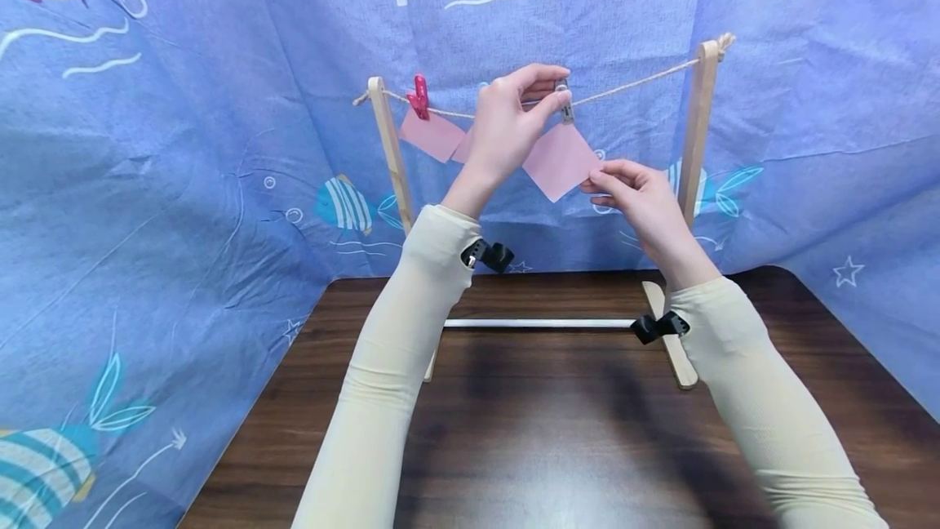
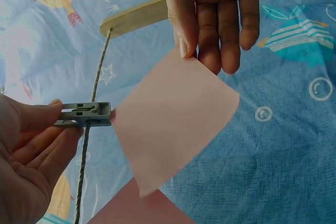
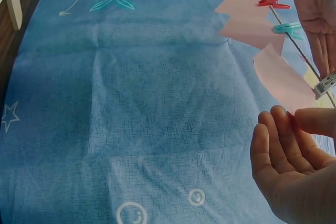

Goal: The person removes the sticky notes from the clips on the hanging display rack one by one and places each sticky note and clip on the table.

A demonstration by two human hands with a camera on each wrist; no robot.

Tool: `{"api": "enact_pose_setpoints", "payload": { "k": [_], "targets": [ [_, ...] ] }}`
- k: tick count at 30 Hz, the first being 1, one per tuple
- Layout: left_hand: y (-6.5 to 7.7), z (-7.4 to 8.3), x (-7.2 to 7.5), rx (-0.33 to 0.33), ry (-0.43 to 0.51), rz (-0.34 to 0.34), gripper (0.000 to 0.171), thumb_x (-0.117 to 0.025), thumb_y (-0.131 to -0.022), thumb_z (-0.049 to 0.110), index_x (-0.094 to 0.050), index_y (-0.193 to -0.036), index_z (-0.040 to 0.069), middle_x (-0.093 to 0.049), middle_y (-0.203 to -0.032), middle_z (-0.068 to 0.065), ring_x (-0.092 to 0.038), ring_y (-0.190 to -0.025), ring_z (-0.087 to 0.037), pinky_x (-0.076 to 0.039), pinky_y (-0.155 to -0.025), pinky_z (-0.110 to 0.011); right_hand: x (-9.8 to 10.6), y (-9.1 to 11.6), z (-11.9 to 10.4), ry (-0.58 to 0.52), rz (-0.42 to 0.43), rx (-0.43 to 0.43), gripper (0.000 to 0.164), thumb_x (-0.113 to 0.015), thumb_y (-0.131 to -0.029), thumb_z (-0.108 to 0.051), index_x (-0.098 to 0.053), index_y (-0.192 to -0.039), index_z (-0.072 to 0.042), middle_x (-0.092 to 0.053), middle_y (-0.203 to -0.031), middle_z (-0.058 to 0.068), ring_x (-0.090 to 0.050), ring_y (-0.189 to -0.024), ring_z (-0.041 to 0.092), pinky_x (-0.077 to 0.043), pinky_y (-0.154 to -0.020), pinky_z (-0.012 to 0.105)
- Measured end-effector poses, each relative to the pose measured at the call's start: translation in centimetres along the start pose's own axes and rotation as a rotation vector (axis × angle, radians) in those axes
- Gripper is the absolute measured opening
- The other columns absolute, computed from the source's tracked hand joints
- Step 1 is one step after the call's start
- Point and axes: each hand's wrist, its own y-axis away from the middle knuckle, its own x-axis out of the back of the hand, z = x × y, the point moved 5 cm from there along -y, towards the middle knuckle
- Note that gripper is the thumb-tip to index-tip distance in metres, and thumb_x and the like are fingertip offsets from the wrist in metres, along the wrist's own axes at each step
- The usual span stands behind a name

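Note:
My left hand pinches a grey clothespin between thumb and fingers. The clothespin sits across the rope, and its tip meets one corner of a square of pink paper. Below and to the right, my right hand pinches another corner of that paper between thumb and forefinger. In the right wrist view, a red clothespin and a teal clothespin are on the rope, with two more pink papers hanging there. In the head view my left hand partly hides the middle paper.
Two wooden posts, left and right, carry the rope above a dark wooden table. A white rod joins the stand low down. Behind hangs a blue cloth with printed fish.

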Motion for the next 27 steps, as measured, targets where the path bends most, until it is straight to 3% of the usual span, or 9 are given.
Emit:
{"api": "enact_pose_setpoints", "payload": {
  "k": [7,14,22,27],
  "targets": [
    [0.0,0.3,0.6,-0.021,0.081,0.07,0.015,-0.074,-0.092,0.004,-0.076,-0.106,-0.001,-0.075,-0.102,-0.012,-0.071,-0.092,-0.011,-0.054,-0.087,-0.019,0.2,0.1,0.2,-0.003,0.007,-0.012,0.014,-0.068,-0.097,-0.014,-0.073,-0.107,-0.005,-0.075,-0.092,-0.002,-0.071,-0.089,0.01,-0.056,-0.078,0.021],
    [0.5,0.8,1.4,-0.066,0.153,0.126,0.015,-0.074,-0.09,0.001,-0.075,-0.105,-0.003,-0.075,-0.105,-0.014,-0.072,-0.095,-0.014,-0.055,-0.087,-0.021,0.5,0.6,0.5,-0.043,0.01,-0.015,0.009,-0.068,-0.097,-0.011,-0.073,-0.103,-0.005,-0.075,-0.09,-0.001,-0.071,-0.087,0.01,-0.056,-0.078,0.021],
    [1.0,2.5,3.6,-0.214,0.147,0.178,0.02,-0.073,-0.09,0.0,-0.072,-0.109,-0.007,-0.073,-0.104,-0.018,-0.072,-0.096,-0.015,-0.055,-0.09,-0.025,1.7,1.5,0.7,-0.095,0.02,0.001,0.009,-0.069,-0.096,-0.008,-0.075,-0.102,-0.005,-0.076,-0.089,0.001,-0.072,-0.087,0.011,-0.057,-0.08,0.023],
    [1.5,3.6,5.3,-0.217,0.124,0.221,0.023,-0.073,-0.09,0.0,-0.071,-0.112,-0.008,-0.073,-0.105,-0.018,-0.071,-0.1,-0.015,-0.055,-0.092,-0.026,2.7,2.3,0.7,-0.11,0.016,0.002,0.009,-0.069,-0.095,-0.006,-0.074,-0.102,-0.003,-0.076,-0.091,0.001,-0.072,-0.088,0.011,-0.057,-0.079,0.021]
  ]
}}
